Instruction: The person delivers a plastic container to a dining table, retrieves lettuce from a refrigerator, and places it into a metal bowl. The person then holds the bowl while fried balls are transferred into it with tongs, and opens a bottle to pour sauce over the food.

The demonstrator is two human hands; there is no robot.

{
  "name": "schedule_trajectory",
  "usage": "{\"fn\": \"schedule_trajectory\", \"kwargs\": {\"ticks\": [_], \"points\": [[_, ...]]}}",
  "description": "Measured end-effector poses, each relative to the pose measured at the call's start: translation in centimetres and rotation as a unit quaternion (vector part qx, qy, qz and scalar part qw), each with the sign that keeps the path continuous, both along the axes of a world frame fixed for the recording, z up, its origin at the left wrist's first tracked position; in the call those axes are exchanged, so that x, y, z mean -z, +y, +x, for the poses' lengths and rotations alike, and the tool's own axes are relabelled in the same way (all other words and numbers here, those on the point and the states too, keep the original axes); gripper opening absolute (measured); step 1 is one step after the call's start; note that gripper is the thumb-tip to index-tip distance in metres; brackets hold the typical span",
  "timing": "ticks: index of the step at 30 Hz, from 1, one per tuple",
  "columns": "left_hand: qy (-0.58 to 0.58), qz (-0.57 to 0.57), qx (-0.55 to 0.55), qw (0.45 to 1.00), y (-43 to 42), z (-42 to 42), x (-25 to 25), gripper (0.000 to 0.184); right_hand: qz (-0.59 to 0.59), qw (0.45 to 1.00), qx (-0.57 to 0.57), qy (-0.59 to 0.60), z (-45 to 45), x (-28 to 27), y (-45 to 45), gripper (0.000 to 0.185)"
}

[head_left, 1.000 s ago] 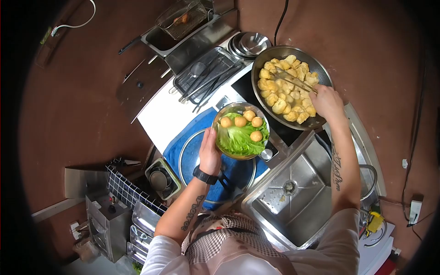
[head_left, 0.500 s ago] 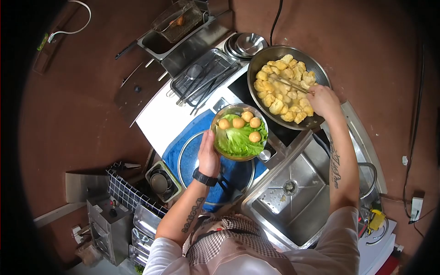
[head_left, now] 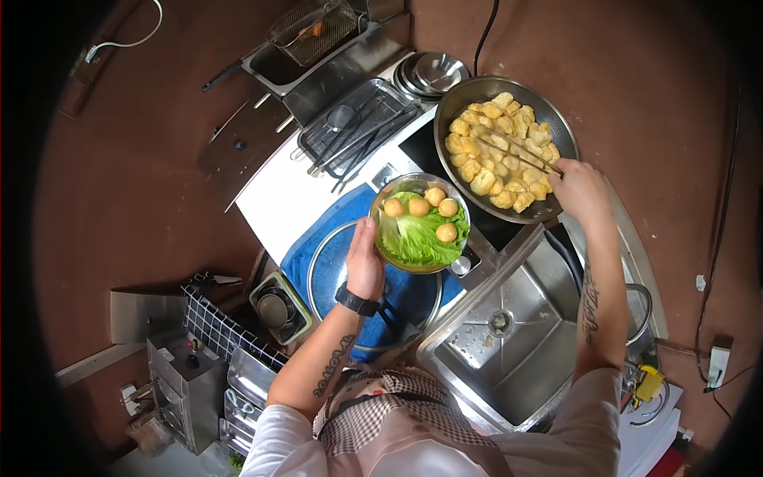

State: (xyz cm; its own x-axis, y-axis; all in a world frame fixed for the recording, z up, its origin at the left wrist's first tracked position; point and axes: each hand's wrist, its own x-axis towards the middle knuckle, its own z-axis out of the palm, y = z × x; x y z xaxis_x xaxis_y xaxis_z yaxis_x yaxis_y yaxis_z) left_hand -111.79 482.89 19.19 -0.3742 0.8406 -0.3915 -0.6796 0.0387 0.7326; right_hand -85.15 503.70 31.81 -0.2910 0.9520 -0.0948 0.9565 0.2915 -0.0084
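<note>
My left hand (head_left: 366, 266) grips the left rim of a round metal bowl (head_left: 397, 258). Inside lie green lettuce (head_left: 413, 234) and several round tan balls (head_left: 418, 207). At the upper right, my right hand (head_left: 580, 191) is closed around a pair of chopsticks (head_left: 520, 155), whose tips reach into a wide pan (head_left: 445, 111). Several puffy golden pieces (head_left: 482, 181) sit in pale liquid there. The two sticks are spread apart, and I cannot make out any piece held between them. The bowl is just below and left of the pan.
A glass lid (head_left: 334, 306) rests on a blue cloth (head_left: 298, 250) under my left hand. The metal sink (head_left: 509, 374) is at my right front. Behind are a tray with utensils (head_left: 350, 131), stacked metal bowls (head_left: 441, 71) and a fryer (head_left: 318, 87).
My right hand has shifted right and slightly down, and the chopsticks have spread apart. The bowl stays in my left hand, nearly in place. The whole view has shifted a little.
</note>
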Motion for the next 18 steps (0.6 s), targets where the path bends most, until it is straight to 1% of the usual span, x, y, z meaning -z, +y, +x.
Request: {"fn": "schedule_trajectory", "kwargs": {"ticks": [3,5,7,10,12,14,17,18], "points": [[0.003,0.002,-0.001,1.0,-0.1,0.0,0.6,0.036,0.006,1.0,-0.016,0.003,-1.4,3.3,2.2,0.027],[0.003,0.005,0.006,1.0,-0.1,0.1,0.3,0.036,0.013,1.0,-0.015,0.016,-1.2,3.7,2.3,0.028],[0.003,0.004,0.005,1.0,0.0,-0.1,0.3,0.037,0.033,0.999,-0.016,0.035,-0.3,2.9,2.2,0.028],[0.004,-0.004,-0.007,1.0,0.0,0.2,-0.6,0.035,0.041,0.996,-0.02,0.072,1.3,-1.1,-0.4,0.027],[0.007,-0.005,-0.003,1.0,0.3,0.3,-0.7,0.033,-0.049,0.99,-0.011,0.132,2.1,-3.8,-2.7,0.025],[0.013,-0.006,0.007,1.0,0.3,0.0,-0.2,0.032,-0.125,0.979,-0.005,0.159,1.4,-6.1,-5.9,0.023],[0.028,-0.015,0.037,0.999,0.4,-0.1,0.1,0.031,-0.114,0.971,-0.119,0.171,0.2,-5.7,-9.6,0.023],[0.017,-0.002,0.024,1.0,0.6,0.3,0.0,0.03,-0.107,0.97,-0.136,0.17,-0.2,-5.1,-10.3,0.023]]}}
